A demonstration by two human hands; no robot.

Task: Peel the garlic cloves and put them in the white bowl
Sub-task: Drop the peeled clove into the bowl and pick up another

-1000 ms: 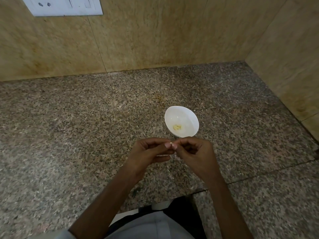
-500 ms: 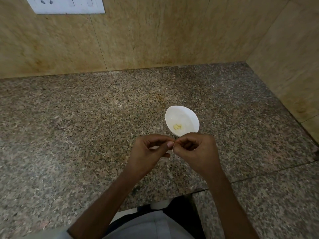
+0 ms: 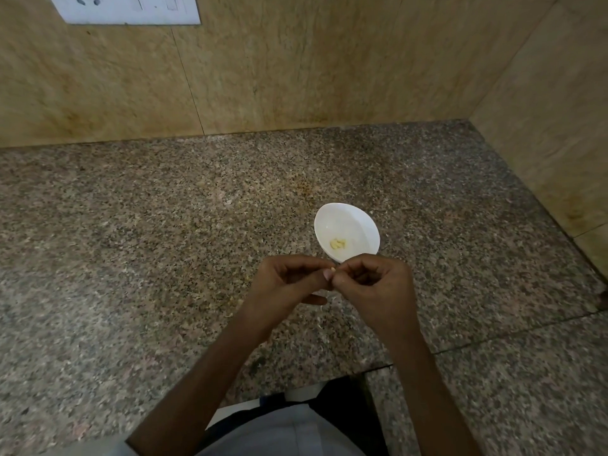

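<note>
A small white bowl (image 3: 347,232) stands on the granite counter with pale peeled garlic (image 3: 338,243) lying at its bottom. Just in front of the bowl my left hand (image 3: 289,281) and my right hand (image 3: 375,284) meet fingertip to fingertip above the counter. Between them they pinch a small garlic clove (image 3: 333,268), of which only a pale tip shows. The rest of the clove is hidden by my fingers.
The granite counter (image 3: 164,241) runs into a corner of tan stone walls at the back and right. A white switch plate (image 3: 128,8) is on the back wall at top left. Thin bits of garlic skin (image 3: 320,319) lie on the counter under my hands.
Both hands stay together at the clove with only small finger shifts. The bowl has not moved.
</note>
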